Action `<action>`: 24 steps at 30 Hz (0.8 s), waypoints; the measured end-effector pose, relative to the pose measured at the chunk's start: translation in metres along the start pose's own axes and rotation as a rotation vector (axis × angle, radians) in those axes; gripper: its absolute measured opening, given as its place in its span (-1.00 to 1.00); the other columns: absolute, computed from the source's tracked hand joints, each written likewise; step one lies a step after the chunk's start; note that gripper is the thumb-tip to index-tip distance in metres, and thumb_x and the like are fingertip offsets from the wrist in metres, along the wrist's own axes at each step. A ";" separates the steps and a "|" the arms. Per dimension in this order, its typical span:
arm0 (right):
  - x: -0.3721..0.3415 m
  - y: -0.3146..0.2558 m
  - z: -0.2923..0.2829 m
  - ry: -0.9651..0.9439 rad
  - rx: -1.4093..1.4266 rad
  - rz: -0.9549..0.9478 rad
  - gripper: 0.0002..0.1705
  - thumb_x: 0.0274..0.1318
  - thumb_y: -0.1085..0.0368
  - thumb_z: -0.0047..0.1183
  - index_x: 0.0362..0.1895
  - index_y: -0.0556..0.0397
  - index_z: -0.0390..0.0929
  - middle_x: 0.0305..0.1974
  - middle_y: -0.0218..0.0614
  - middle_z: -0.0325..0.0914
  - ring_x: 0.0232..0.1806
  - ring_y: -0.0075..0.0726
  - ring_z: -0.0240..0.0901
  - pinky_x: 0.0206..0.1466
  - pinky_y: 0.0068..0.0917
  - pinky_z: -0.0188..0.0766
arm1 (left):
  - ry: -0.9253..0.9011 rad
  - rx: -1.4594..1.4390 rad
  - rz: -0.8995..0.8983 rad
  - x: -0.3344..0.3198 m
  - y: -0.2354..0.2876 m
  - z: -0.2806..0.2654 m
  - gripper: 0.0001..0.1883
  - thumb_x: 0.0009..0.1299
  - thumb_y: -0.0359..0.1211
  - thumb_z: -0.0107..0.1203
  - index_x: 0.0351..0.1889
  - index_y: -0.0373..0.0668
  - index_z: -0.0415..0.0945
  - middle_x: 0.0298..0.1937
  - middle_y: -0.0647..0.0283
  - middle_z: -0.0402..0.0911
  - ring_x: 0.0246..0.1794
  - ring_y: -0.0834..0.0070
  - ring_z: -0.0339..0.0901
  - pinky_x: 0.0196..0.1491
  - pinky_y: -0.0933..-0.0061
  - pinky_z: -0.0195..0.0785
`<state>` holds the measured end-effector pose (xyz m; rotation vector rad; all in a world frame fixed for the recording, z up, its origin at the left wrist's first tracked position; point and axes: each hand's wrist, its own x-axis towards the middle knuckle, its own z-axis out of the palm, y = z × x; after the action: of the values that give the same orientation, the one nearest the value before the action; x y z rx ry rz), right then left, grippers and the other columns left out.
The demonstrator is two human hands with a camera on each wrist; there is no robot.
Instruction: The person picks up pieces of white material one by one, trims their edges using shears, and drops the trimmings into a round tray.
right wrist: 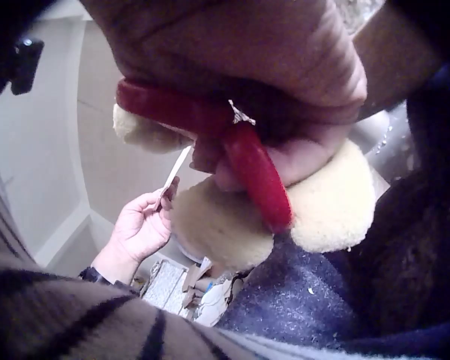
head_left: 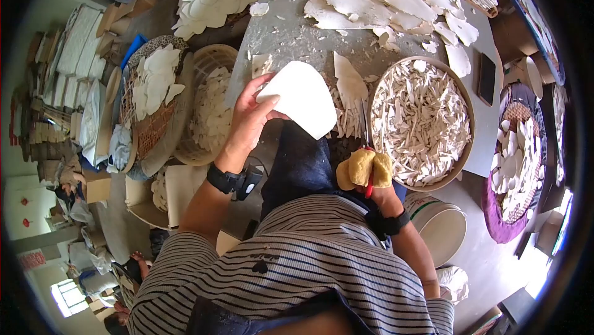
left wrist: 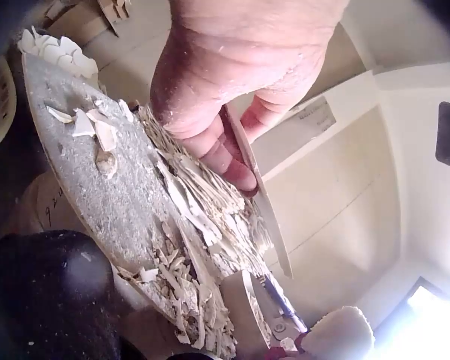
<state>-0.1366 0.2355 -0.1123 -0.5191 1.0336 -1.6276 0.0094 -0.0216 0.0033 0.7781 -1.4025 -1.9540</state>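
Between thumb and fingers, the left hand [head_left: 250, 115] pinches a white, flat, rounded sheet [head_left: 303, 100] by its left edge; the left wrist view shows the left hand [left wrist: 236, 82] holding that sheet [left wrist: 264, 199] nearly edge-on. Yellow padded covers [head_left: 365, 169] wrap fingers of the right hand [head_left: 385, 197], which grips red-handled scissors [head_left: 370, 186] with the blades pointing up toward the table. In the right wrist view the red handles [right wrist: 259, 176] run round the fingers of the right hand [right wrist: 262, 67], with pale pads [right wrist: 334, 199] on the fingertips. The scissors and the sheet are apart.
A round basket [head_left: 471, 128] of white strips stands right of the scissors. Stacked flat pieces [head_left: 371, 10] lie on the grey table [head_left: 278, 32]. A basket [head_left: 204, 50] and a cardboard box [head_left: 185, 193] are at left, a white bucket [head_left: 442, 236] at lower right, a phone [head_left: 487, 79] at right.
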 end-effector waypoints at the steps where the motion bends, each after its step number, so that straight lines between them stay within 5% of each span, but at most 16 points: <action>1: -0.002 0.001 -0.002 0.011 -0.021 -0.001 -0.30 -0.03 0.39 0.15 0.21 0.04 0.10 0.08 -0.23 0.31 0.10 -0.26 0.29 0.20 -0.30 0.25 | -0.022 -0.016 -0.026 0.000 -0.002 -0.001 -0.58 0.30 -0.47 -0.01 0.13 -0.29 0.26 -0.08 0.15 0.50 -0.20 0.46 0.54 -0.29 0.44 0.51; 5: 0.002 0.006 -0.006 0.007 -0.027 -0.034 -0.28 -0.05 0.25 0.20 0.19 0.06 0.16 0.10 -0.17 0.32 0.08 -0.20 0.32 0.17 -0.19 0.28 | 0.016 -0.028 -0.073 0.000 -0.014 -0.013 -0.58 0.31 -0.41 0.02 0.13 -0.28 0.28 -0.09 0.15 0.52 -0.21 0.48 0.54 -0.30 0.47 0.51; 8: 0.002 0.038 -0.048 -0.068 0.502 0.185 -0.33 0.09 -0.02 -0.02 0.22 -0.01 0.15 0.10 -0.21 0.32 0.08 -0.18 0.33 0.15 -0.18 0.29 | -0.032 -0.061 -0.054 -0.005 -0.008 -0.008 -0.58 0.33 -0.38 0.01 0.13 -0.32 0.26 -0.13 0.15 0.51 -0.24 0.49 0.53 -0.29 0.48 0.51; 10: 0.003 0.025 -0.044 -0.072 0.021 0.170 -0.30 0.03 0.05 0.09 0.23 -0.05 0.14 0.08 -0.25 0.34 0.07 -0.24 0.33 0.15 -0.25 0.29 | -0.008 -0.066 -0.054 -0.009 -0.012 -0.005 -0.59 0.34 -0.37 0.01 0.11 -0.33 0.27 -0.16 0.16 0.53 -0.26 0.51 0.53 -0.32 0.48 0.50; 11: 0.001 0.020 -0.034 -0.011 -0.541 0.024 -0.28 -0.01 0.09 0.14 0.23 -0.06 0.14 0.07 -0.27 0.34 0.07 -0.27 0.33 0.14 -0.29 0.29 | -0.008 -0.068 -0.067 -0.011 -0.013 -0.004 -0.60 0.34 -0.37 0.01 0.11 -0.32 0.28 -0.17 0.17 0.53 -0.27 0.51 0.53 -0.34 0.49 0.50; 13: 0.002 0.014 -0.033 0.062 -0.232 0.253 -0.31 -0.04 0.19 0.20 0.18 -0.04 0.19 0.03 -0.30 0.36 0.03 -0.32 0.34 0.11 -0.35 0.32 | -0.019 -0.053 -0.067 -0.015 -0.018 -0.004 -0.62 0.35 -0.36 -0.01 0.10 -0.29 0.29 -0.19 0.20 0.54 -0.26 0.54 0.53 -0.36 0.51 0.49; 15: 0.003 0.013 -0.037 0.004 -0.343 0.236 -0.38 -0.01 0.20 0.18 0.15 -0.03 0.23 0.00 -0.33 0.37 0.01 -0.35 0.36 0.09 -0.36 0.34 | -0.040 -0.049 -0.068 -0.019 -0.020 -0.005 -0.62 0.36 -0.35 -0.01 0.10 -0.28 0.29 -0.18 0.22 0.54 -0.26 0.55 0.53 -0.36 0.51 0.48; 17: 0.002 0.007 -0.036 0.044 0.048 0.361 -0.44 0.00 0.19 0.18 0.09 -0.03 0.28 -0.04 -0.38 0.39 -0.04 -0.39 0.37 0.04 -0.41 0.36 | -0.034 -0.040 -0.061 -0.021 -0.017 -0.006 -0.62 0.37 -0.33 -0.03 0.10 -0.28 0.28 -0.20 0.23 0.53 -0.27 0.56 0.52 -0.36 0.51 0.48; 22: -0.003 0.025 -0.046 0.027 -0.455 0.152 -0.39 -0.06 0.17 0.22 0.09 -0.06 0.28 -0.06 -0.37 0.40 -0.06 -0.37 0.38 0.00 -0.42 0.38 | -0.029 -0.072 -0.063 -0.022 -0.016 -0.010 -0.61 0.38 -0.32 -0.05 0.11 -0.29 0.26 -0.21 0.23 0.52 -0.28 0.55 0.52 -0.36 0.51 0.48; 24: -0.002 0.002 -0.022 0.050 -0.461 0.237 -0.37 -0.08 0.17 0.24 0.10 -0.07 0.28 -0.06 -0.37 0.40 -0.06 -0.37 0.38 0.00 -0.41 0.38 | -0.023 -0.051 -0.067 -0.024 -0.014 -0.010 -0.61 0.38 -0.31 -0.05 0.11 -0.29 0.27 -0.21 0.23 0.52 -0.29 0.55 0.52 -0.36 0.51 0.48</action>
<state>-0.1517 0.2452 -0.1250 -0.6337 1.4614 -1.1980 0.0303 -0.0058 -0.0101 0.7909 -1.3509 -2.0473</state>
